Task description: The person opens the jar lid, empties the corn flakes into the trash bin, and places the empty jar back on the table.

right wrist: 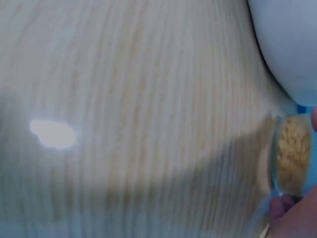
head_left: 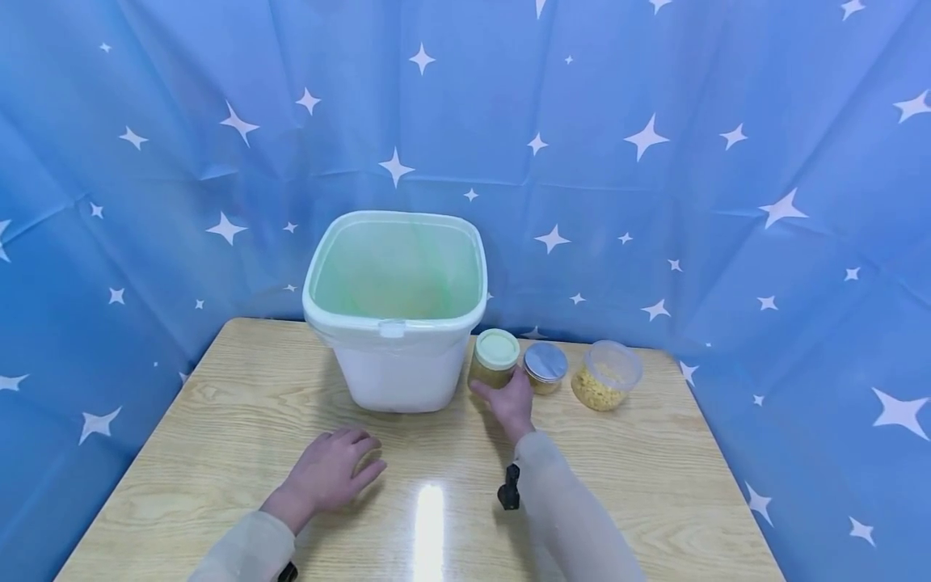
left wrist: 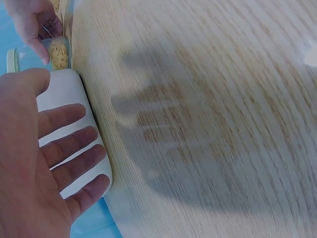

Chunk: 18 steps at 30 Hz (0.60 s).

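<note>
My right hand (head_left: pixel 511 402) grips a clear jar (head_left: pixel 491 375) with a pale green lid, thumb on its left side and fingers on its right. Dry golden pieces fill the jar, as the right wrist view shows, and it stands upright on the table. Right beside those fingers is a second jar (head_left: pixel 545 368) with a blue-grey lid. My left hand (head_left: pixel 330 469) is held low over the table, in front of the white bin, with fingers spread and nothing in them. The left wrist view shows its palm and loosely extended fingers (left wrist: pixel 79 153).
A white square bin (head_left: pixel 396 368) with a pale green inside stands open-topped at the back, left of the jars. A clear tub (head_left: pixel 600 390) of yellow pieces sits at the far right. The wooden table (head_left: pixel 218 453) backs onto a blue star-patterned curtain (head_left: pixel 618 186).
</note>
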Tool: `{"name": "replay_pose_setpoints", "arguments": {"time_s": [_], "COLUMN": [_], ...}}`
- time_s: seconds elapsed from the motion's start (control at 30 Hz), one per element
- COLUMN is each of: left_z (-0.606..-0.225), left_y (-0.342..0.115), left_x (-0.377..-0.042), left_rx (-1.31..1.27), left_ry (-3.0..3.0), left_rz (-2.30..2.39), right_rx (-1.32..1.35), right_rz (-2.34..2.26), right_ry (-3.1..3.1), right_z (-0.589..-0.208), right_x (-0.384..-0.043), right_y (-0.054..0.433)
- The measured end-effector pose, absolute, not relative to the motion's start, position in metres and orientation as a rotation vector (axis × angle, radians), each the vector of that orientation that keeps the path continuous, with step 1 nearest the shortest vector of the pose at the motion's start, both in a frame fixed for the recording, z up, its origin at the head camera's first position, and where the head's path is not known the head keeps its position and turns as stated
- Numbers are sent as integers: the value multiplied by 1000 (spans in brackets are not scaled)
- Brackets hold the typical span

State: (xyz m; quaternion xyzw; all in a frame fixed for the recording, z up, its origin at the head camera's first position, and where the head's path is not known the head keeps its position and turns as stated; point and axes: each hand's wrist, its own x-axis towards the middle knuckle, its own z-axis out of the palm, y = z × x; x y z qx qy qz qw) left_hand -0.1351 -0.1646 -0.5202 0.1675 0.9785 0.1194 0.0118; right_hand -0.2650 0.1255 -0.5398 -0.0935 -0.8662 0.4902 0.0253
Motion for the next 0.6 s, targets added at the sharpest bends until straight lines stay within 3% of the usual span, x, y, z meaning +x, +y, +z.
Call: {"name": "replay_pose_setpoints", "arguments": {"time_s": [0.23, 0.6], "left_z": [-521, -517], "left_y": [-165, -161], "left_x": [-134, -136], "left_rx": [498, 508], "left_ry": [3009, 2978], "left_rz": [425, 495], "right_rx": [-90, -3], "right_rz": [1502, 1526], "right_ry": [-2649, -2867], "right_z": [-543, -535], "right_x": [-254, -225], "right_y": [141, 176]}}
